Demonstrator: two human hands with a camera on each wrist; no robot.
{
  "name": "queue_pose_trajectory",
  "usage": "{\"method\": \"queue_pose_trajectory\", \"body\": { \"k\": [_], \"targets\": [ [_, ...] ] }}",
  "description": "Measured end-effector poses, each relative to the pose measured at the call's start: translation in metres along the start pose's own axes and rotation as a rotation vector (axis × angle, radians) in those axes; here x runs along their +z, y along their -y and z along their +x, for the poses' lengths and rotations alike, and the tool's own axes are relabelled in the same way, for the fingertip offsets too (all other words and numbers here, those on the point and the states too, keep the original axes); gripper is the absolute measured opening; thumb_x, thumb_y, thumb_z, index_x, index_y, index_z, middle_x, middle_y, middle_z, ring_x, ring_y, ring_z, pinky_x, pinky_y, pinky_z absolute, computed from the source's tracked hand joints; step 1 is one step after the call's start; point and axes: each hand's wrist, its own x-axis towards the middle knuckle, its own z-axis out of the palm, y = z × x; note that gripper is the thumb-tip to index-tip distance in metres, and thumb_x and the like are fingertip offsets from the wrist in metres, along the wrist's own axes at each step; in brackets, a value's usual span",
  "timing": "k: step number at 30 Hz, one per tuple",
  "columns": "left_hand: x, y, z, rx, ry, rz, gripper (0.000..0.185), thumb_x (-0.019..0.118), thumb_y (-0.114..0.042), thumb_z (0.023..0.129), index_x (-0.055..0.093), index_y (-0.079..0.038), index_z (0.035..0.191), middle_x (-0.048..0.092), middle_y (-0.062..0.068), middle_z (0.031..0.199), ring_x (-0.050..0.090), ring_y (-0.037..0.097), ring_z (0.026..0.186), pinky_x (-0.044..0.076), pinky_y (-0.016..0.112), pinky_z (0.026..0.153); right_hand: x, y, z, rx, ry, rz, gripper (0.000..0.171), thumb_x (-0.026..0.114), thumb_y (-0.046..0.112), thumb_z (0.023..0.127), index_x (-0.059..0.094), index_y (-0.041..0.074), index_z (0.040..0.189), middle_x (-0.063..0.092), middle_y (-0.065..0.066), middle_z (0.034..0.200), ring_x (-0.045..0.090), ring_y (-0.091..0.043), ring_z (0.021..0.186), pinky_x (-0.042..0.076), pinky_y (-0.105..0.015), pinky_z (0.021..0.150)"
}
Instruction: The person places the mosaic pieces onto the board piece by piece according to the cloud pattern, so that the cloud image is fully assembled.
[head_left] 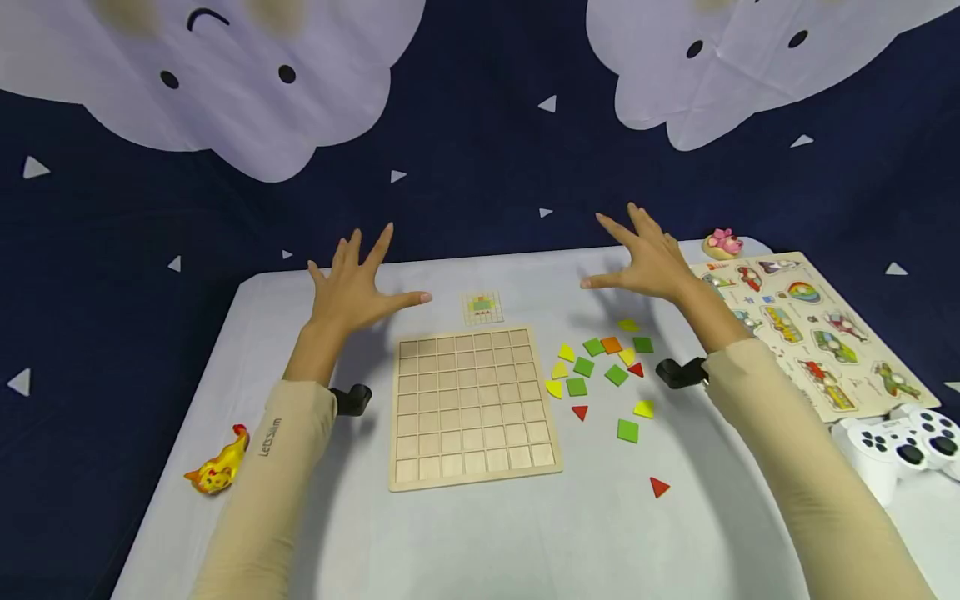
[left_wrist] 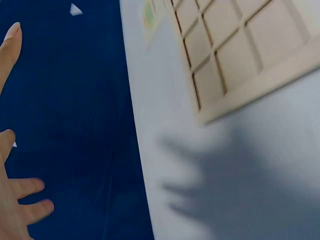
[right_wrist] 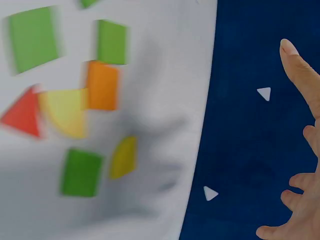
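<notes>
In the head view my left hand (head_left: 348, 292) is raised over the far left of the table, fingers spread and holding nothing. My right hand (head_left: 648, 262) hovers likewise over the far right, thumb pointing inward. Between and below them lies a wooden grid board (head_left: 472, 408) with square cells. Behind it is a small pattern card (head_left: 482, 307) showing a coloured figure on a grid. Right of the board, loose flat pieces are scattered: several green squares (head_left: 627, 431), an orange square (head_left: 611, 345), yellow quarter-rounds (head_left: 643, 408) and red triangles (head_left: 659, 487).
A yellow toy figure (head_left: 220, 467) lies at the left near my sleeve. On the right are a picture puzzle board (head_left: 813, 333), a white game controller (head_left: 900, 446) and a pink toy (head_left: 723, 243). A dark blue cloth with clouds (head_left: 480, 125) hangs behind the table.
</notes>
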Motion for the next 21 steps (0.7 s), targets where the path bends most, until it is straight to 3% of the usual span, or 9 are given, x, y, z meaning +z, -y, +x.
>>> {"method": "queue_pose_trajectory", "body": {
  "k": [4,7,13,17,21],
  "targets": [
    [0.002,0.003,-0.021,0.055,-0.008,-0.074,0.107,0.064,-0.081,0.072,0.011,-0.045,0.157,0.027,0.017,0.159,0.025,0.040,0.146,0.012,0.070,0.112,0.008,-0.011,-0.020,-0.032,-0.005,0.053,0.104,0.081,0.058,0.073,0.027,0.030,0.158,0.006,-0.021,0.165,0.009,-0.050,0.148,0.014,-0.079,0.105],
    [0.006,0.005,-0.035,0.091,-0.029,-0.129,0.103,0.069,-0.075,0.072,0.016,-0.046,0.156,0.039,0.013,0.152,0.038,0.035,0.137,0.027,0.063,0.107,0.016,-0.018,-0.034,-0.054,-0.007,0.067,0.099,0.082,0.054,0.073,0.034,0.027,0.155,0.016,-0.023,0.162,0.017,-0.050,0.146,0.019,-0.078,0.104],
    [0.014,0.009,-0.059,0.123,-0.045,-0.229,0.102,0.078,-0.066,0.071,0.021,-0.049,0.154,0.048,0.010,0.140,0.049,0.030,0.122,0.036,0.060,0.098,0.035,-0.026,-0.054,-0.125,-0.020,0.026,0.085,0.086,0.044,0.073,0.050,0.021,0.147,0.041,-0.022,0.148,0.037,-0.041,0.134,0.035,-0.065,0.102],
    [0.021,0.013,-0.072,0.150,-0.027,-0.260,0.102,0.081,-0.062,0.071,0.025,-0.045,0.155,0.051,0.010,0.135,0.052,0.030,0.119,0.040,0.061,0.093,0.044,-0.027,-0.064,-0.156,-0.008,0.014,0.074,0.087,0.037,0.074,0.058,0.018,0.140,0.052,-0.017,0.131,0.047,-0.033,0.117,0.044,-0.054,0.090],
    [0.029,0.019,-0.080,0.156,0.036,-0.317,0.100,0.082,-0.059,0.072,0.026,-0.045,0.155,0.052,0.008,0.133,0.055,0.025,0.114,0.044,0.057,0.089,0.052,-0.031,-0.071,-0.163,0.019,-0.011,0.066,0.086,0.037,0.075,0.064,0.018,0.135,0.055,-0.012,0.118,0.049,-0.027,0.101,0.044,-0.042,0.076]
  ]
}}
